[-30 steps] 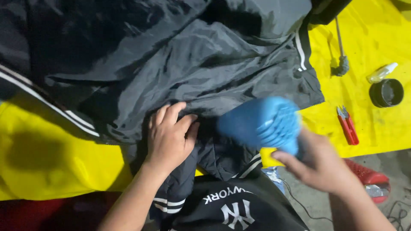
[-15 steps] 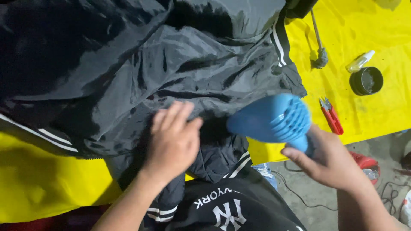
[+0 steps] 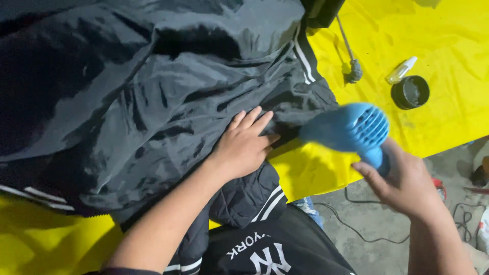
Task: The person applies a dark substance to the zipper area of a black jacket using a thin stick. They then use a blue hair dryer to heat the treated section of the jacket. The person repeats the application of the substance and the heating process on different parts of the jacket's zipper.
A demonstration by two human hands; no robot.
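A dark, shiny jacket (image 3: 153,102) with white stripes at its hem lies spread across the upper left and centre of the frame, over a tabletop covered in a yellow sheet (image 3: 448,40). The left hand (image 3: 244,145) rests flat on the fabric near the centre of the frame, fingers together and stretched out, pinning the lower edge of the garment; it grips nothing. The right hand (image 3: 402,178), at the lower right, is closed around the handle of a blue hair dryer (image 3: 351,127), whose barrel points left toward the jacket's edge just beside the left fingertips (the dryer is blurred, so it looks to be in motion).

The step in hand looks like blowing air over a patch of the jacket while the other hand holds the cloth taut. The next move would seem to call for keeping the nozzle near the fabric without touching it, and shifting the flat hand so that its fingers stay out of the air stream.

In the upper right of the frame, well apart from the hands, lie a small round black pot (image 3: 410,91), a little clear bottle (image 3: 401,70) just beside it, and a slim metal tool (image 3: 349,56). A black cable (image 3: 356,224) trails on the grey floor at the lower right.
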